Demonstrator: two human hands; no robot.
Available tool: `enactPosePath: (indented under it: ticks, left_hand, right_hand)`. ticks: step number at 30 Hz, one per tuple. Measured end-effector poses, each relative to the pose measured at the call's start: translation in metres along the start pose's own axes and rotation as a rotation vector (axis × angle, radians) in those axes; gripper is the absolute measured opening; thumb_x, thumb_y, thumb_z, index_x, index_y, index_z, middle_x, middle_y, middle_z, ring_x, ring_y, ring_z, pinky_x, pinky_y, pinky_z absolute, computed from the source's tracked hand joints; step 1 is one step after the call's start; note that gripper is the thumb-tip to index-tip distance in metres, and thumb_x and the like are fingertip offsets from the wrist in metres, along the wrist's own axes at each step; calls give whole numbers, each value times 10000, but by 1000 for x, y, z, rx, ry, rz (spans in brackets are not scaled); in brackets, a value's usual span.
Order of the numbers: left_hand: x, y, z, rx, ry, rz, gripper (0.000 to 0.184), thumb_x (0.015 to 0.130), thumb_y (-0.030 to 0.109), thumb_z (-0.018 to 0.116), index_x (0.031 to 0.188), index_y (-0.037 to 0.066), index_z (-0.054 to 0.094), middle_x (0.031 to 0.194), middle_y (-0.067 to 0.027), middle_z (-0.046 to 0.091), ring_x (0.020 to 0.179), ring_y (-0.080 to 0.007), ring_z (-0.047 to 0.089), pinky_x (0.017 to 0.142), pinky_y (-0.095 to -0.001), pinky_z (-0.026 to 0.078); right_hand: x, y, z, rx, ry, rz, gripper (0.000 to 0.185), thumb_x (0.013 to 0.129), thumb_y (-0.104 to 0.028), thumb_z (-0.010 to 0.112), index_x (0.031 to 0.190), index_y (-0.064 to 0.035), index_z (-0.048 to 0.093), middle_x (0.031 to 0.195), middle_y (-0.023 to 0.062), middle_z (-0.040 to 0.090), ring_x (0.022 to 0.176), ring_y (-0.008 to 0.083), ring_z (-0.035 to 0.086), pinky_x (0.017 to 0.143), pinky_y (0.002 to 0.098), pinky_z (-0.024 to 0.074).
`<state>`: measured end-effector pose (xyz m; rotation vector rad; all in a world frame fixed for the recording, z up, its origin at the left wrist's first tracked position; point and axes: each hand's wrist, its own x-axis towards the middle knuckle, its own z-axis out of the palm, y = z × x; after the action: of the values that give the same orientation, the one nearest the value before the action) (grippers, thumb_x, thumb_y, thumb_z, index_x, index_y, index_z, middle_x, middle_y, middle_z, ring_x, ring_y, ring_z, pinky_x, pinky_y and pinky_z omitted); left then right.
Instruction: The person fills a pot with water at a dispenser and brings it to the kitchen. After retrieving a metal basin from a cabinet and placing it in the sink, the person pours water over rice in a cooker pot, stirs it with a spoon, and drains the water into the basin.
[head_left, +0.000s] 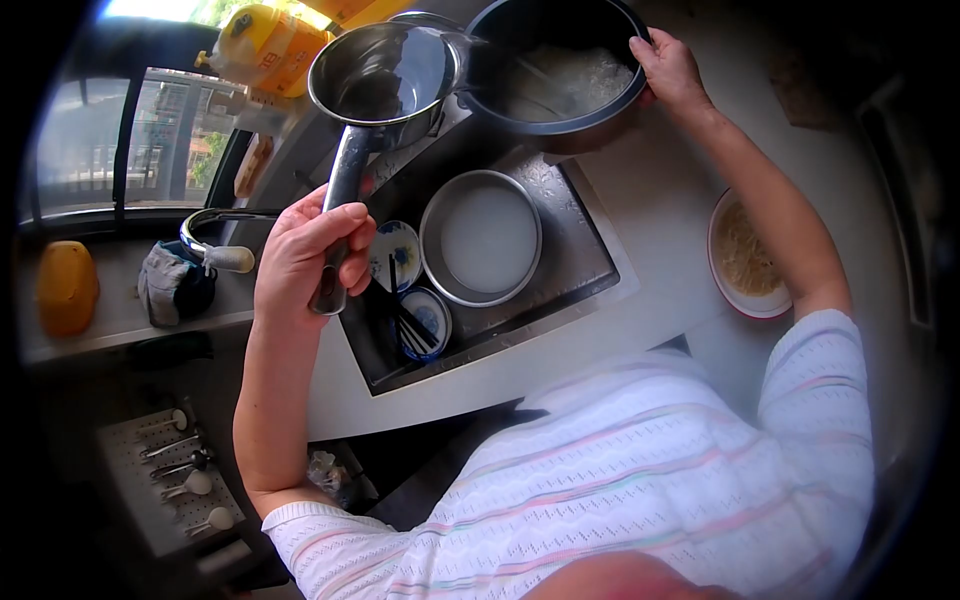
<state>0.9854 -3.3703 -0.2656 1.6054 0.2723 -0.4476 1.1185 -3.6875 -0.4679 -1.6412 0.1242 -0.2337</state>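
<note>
My left hand (318,240) is closed around the handle of a shiny metal water dipper (385,85), raised above the sink's far left part. The dipper's lip overlaps the rim of a dark round pot (480,108), and a blurred streak, apparently water, runs into it. Cloudy liquid (575,85) with pale contents lies inside the pot; I cannot make out what they are. My right hand (675,72) grips the pot's right rim, thumb over the edge. Below, a round metal pan (432,240) of whitish liquid stands in the sink (560,270).
Patterned bowls (397,245) and dark chopsticks (405,325) sit left of the pan. A red-rimmed bowl of pale food (722,270) is by my right forearm. The faucet (230,258), a cloth (175,283) and a yellow bottle (262,50) are at left. Utensils hang on a perforated rack (150,490).
</note>
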Motion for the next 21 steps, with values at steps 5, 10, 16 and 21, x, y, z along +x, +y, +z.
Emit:
enactPosePath:
  ticks: [5,10,16,21]
  left_hand:
    - [2,-1,3,46,-7,13,280,835,64,527,1088,-46,475,630,-54,514,371,-89,466,330,-220,362]
    - [2,-3,6,76,7,28,294,830,71,538,1090,-46,470,626,-50,511,372,-87,465,332,-219,364]
    - [5,-7,7,89,26,45,315,820,87,559,1093,-43,468,620,-42,506,374,-86,462,338,-218,366]
    - [6,-9,7,124,19,58,353,810,99,580,1108,-46,458,617,-39,503,377,-82,463,343,-215,366]
  right_hand:
    - [0,0,0,-4,2,0,229,869,-222,500,804,-3,518,548,39,520,359,121,490,341,260,430]
    - [1,1,1,-1,7,-1,224,869,-222,501,810,-7,523,556,40,526,357,122,490,340,258,425]
    - [0,1,1,20,14,8,220,873,-227,501,829,-13,531,559,30,521,357,115,481,337,254,420]
    - [0,-2,2,35,-4,42,217,877,-225,497,832,-16,533,560,23,517,355,108,472,338,252,421]
